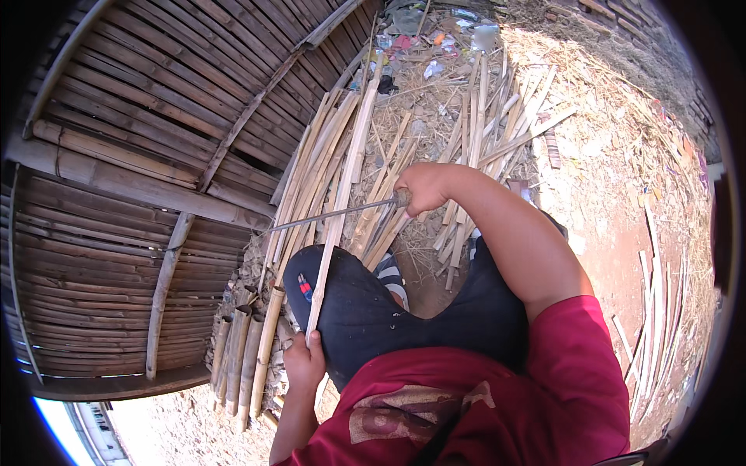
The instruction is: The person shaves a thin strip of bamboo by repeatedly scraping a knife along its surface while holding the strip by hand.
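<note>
My left hand (303, 359) is closed around the near end of a long split bamboo strip (321, 283). The strip passes over my left thigh and stretches away toward the far bamboo pile. In my right hand (426, 188) is the handle of a long, thin-bladed knife (365, 207). Its dark blade points left and crosses the strip beyond my left knee; whether the edge touches or bites into the bamboo I cannot tell. My right elbow is bent out to the side.
A bamboo-slat wall (155, 116) rises along the left. Split bamboo strips (299, 186) lie beside it, with another pile (474, 116) ahead. Upright bamboo tubes (237, 349) stand near my left arm. Litter (435, 43) lies at the far end; more strips (657, 318) lie right.
</note>
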A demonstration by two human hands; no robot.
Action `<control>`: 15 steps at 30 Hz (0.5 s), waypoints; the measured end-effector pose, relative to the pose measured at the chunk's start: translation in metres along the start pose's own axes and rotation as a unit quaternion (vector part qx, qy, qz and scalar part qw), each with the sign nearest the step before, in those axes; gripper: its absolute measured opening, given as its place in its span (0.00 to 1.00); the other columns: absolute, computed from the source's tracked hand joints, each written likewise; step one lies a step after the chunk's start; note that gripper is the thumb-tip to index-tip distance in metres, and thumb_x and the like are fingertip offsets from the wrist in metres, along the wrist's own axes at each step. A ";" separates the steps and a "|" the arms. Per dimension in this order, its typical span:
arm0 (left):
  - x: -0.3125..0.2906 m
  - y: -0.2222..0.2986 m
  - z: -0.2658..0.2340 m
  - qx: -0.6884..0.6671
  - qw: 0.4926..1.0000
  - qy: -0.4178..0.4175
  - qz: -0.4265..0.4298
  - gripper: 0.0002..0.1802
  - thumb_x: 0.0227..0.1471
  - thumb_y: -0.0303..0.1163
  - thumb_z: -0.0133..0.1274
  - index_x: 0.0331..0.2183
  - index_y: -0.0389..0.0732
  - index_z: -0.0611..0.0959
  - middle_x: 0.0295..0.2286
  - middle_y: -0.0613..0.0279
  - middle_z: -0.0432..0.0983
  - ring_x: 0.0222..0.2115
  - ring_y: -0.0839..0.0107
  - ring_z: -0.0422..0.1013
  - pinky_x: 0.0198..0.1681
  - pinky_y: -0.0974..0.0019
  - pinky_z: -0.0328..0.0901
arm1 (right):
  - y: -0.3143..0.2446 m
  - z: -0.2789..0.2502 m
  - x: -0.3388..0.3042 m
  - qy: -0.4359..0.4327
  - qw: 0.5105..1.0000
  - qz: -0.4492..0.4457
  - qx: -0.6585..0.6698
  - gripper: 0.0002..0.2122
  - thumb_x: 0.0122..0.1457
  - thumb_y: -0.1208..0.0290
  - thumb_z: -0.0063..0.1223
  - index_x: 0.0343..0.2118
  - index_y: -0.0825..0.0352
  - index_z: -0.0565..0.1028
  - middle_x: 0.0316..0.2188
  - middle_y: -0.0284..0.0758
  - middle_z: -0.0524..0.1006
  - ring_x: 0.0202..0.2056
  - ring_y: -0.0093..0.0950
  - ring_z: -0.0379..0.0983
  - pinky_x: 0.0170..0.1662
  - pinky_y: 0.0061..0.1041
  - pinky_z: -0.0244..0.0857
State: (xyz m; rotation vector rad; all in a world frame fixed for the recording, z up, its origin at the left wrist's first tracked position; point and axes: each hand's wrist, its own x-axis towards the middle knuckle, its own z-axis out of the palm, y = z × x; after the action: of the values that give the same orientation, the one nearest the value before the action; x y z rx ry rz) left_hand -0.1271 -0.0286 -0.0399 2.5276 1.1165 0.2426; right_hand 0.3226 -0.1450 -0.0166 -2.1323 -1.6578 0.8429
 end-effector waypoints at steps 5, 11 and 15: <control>-0.007 0.006 -0.006 0.054 0.999 -0.001 0.004 0.31 0.67 0.54 0.47 0.25 0.34 0.75 0.17 0.40 0.74 0.22 0.37 0.74 0.27 0.42 0.67 | -0.060 0.005 -0.019 0.054 0.991 -0.029 -0.115 0.17 0.49 0.61 0.67 0.41 0.62 0.82 0.35 0.46 0.83 0.41 0.48 0.80 0.46 0.45 0.73; 0.003 0.003 -0.004 0.064 0.998 -0.014 0.007 0.31 0.66 0.54 0.47 0.25 0.35 0.75 0.18 0.39 0.74 0.22 0.37 0.74 0.28 0.41 0.67 | 0.003 0.002 0.003 -0.018 0.999 0.031 0.004 0.18 0.49 0.61 0.68 0.43 0.62 0.82 0.36 0.43 0.83 0.43 0.45 0.80 0.46 0.42 0.73; -0.002 0.007 -0.007 0.051 0.998 -0.020 -0.006 0.32 0.67 0.54 0.45 0.27 0.34 0.77 0.19 0.38 0.75 0.23 0.36 0.75 0.29 0.41 0.67 | -0.001 0.013 0.007 0.033 0.999 0.001 -0.011 0.19 0.48 0.62 0.67 0.43 0.62 0.82 0.36 0.43 0.83 0.43 0.45 0.80 0.45 0.43 0.73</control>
State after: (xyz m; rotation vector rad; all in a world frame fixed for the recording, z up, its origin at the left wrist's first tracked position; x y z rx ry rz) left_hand -0.1257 -0.0324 -0.0306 2.6027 1.1551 0.1338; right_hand 0.3145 -0.1395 -0.0278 -2.1527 -1.6395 0.7502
